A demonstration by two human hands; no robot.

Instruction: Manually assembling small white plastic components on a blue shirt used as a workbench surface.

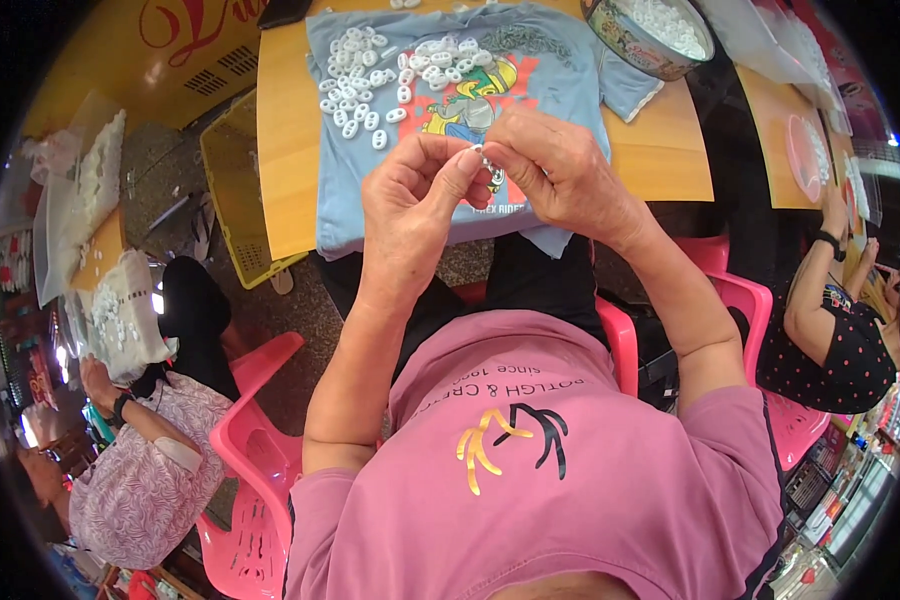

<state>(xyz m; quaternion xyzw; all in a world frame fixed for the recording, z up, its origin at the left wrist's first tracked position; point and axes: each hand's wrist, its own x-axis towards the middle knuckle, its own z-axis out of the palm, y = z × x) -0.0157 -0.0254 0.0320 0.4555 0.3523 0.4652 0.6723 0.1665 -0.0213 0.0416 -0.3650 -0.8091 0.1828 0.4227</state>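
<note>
Holds a small white piece pinched between the closed fingers of left hand and right hand, touching both, neither nearer, too small for telling a long axis. Has loose two-hole white pieces at ten o'clock on a blue shirt over the bench, and a tin at two. Has near bench edge at six, room for moving at three and nine.

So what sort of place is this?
Probably a small workshop: little white pieces lie on a blue shirt spread over a table, a round tin holds white bits, and other people sit on both sides.
</note>
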